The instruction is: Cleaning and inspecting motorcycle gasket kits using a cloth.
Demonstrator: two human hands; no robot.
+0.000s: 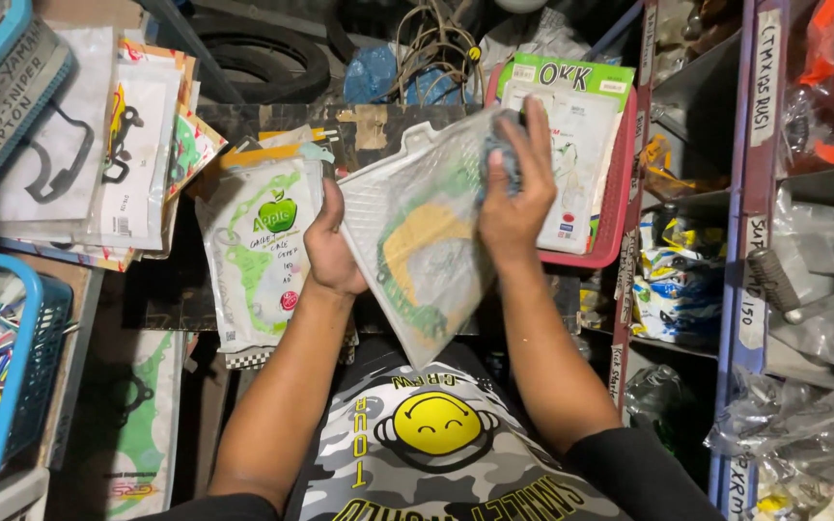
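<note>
Left hand (332, 253) grips the left edge of the clear plastic gasket packet (422, 236), held at chest height. Right hand (515, 198) presses a grey-blue cloth (496, 154) onto it. Packet likely light, floppy, slippery; support both edges.

Colours and patterns noted.
Clear packet (422, 241) showed a yellow and green gasket; tray (618, 193) was red; basket (26, 386) blue; shirt (436, 473) grey camouflage, yellow smiley.
</note>
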